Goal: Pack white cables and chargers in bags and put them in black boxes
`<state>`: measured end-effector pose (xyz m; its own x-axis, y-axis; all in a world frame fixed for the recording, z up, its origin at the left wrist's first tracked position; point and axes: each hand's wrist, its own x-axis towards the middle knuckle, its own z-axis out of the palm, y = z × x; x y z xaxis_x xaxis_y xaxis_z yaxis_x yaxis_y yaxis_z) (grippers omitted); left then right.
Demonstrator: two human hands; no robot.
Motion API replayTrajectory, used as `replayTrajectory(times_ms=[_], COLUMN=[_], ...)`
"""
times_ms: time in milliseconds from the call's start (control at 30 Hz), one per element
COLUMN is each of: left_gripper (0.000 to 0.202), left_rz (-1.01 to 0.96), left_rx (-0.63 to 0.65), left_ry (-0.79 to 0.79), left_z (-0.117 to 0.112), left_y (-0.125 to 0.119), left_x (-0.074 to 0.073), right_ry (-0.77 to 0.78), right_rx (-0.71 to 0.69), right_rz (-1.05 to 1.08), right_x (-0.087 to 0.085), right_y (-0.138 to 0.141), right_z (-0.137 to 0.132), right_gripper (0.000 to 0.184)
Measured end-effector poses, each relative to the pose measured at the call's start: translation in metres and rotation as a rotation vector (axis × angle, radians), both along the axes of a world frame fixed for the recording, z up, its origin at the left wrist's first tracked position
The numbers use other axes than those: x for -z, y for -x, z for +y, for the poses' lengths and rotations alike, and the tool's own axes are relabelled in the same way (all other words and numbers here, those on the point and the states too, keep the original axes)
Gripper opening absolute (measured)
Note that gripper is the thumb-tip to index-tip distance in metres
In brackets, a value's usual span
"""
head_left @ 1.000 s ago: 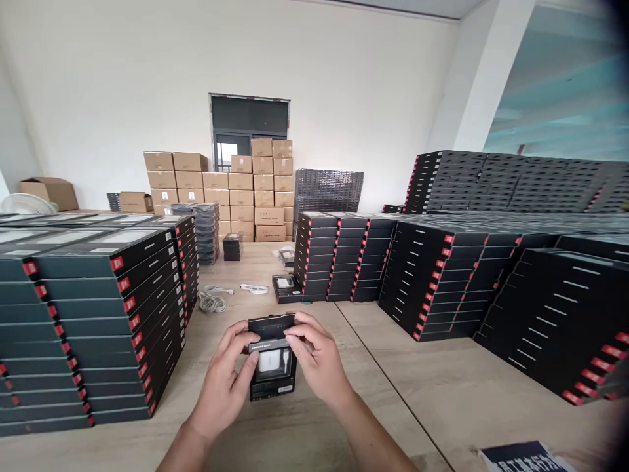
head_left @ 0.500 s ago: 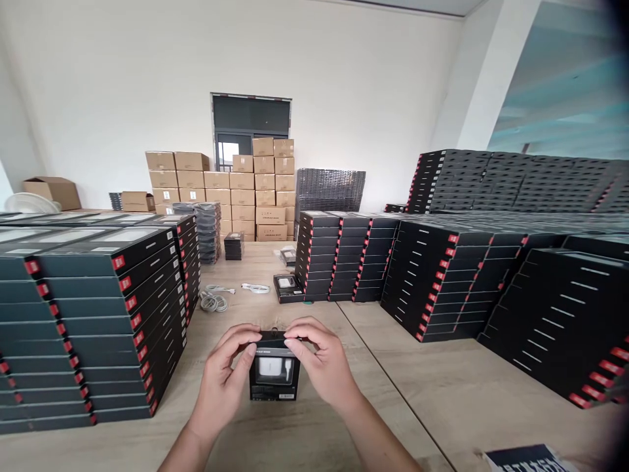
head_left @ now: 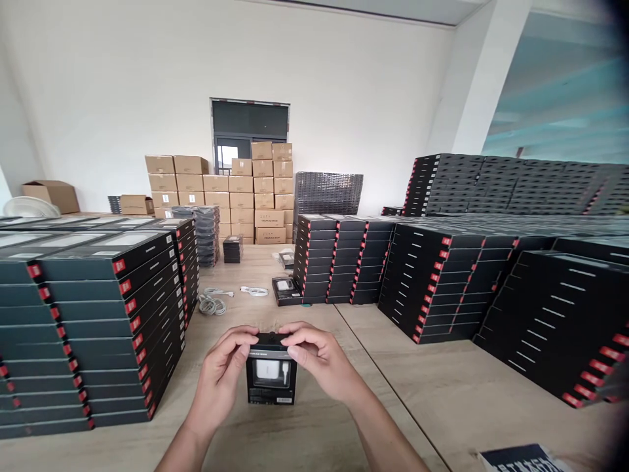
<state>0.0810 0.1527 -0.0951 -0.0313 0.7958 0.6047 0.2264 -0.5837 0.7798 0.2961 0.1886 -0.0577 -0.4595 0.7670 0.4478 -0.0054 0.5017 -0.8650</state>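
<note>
Well, box: black cardboard retail box [head_left: 271,373], long axis running away from me.
Left hand [head_left: 219,370]: holding its far end, left side.
Right hand [head_left: 319,357]: holding its far end, right side.

Bright, even light — warped, darkened edges

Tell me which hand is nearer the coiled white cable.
Left. The left hand is in front of the coiled white cable; the right hand is farther off, front and right of it.

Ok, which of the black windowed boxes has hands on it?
The box in front of the person, gripped at its top by the left hand and right hand. The similar box beside the stacks lies flat, untouched.
</note>
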Motion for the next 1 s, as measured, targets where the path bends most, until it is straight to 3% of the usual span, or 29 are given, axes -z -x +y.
replayTrajectory(times_ms=[300, 467, 533, 600, 700, 767, 867, 1000], left_gripper=[0.021, 0.018, 0.029, 0.052, 0.097, 0.116, 0.119, 0.113], left_rz=[0.102, 0.195, 0.208, 0.230, 0.298, 0.347, 0.424, 0.570], left_rx=[-0.022, -0.039, -0.039, -0.077, -0.267, -0.434, -0.588, -0.551], left_ry=[-0.036, -0.099, -0.095, -0.052, 0.052, 0.083, 0.064, 0.077], left_z=[-0.002, -0.003, -0.002, -0.001, -0.001, -0.004, -0.019, -0.065], left_y=[0.003, 0.005, 0.002, -0.005, -0.025, -0.037, -0.041, -0.005], left_x=[-0.002, 0.005, 0.011, 0.017, 0.023, 0.023, 0.018, 0.009], right_ry=[-0.043, -0.106, -0.119, -0.129, -0.091, -0.073, -0.127, -0.167], right_rx=[-0.019, 0.025, 0.122, 0.229, 0.342, 0.378, 0.369, 0.326], right_rz=[-0.076, -0.142, -0.124, -0.068, 0.075, 0.148, 0.198, 0.173], right_x=[-0.002, -0.004, 0.000, 0.007, 0.017, 0.020, 0.022, 0.034], right_y=[-0.004, -0.004, 0.001, 0.008, 0.020, 0.026, 0.033, 0.029], right_z=[0.000, 0.000, 0.001, 0.002, 0.001, -0.001, -0.007, -0.004], right_gripper=[0.017, 0.014, 0.014, 0.016, 0.021, 0.023, 0.027, 0.036])
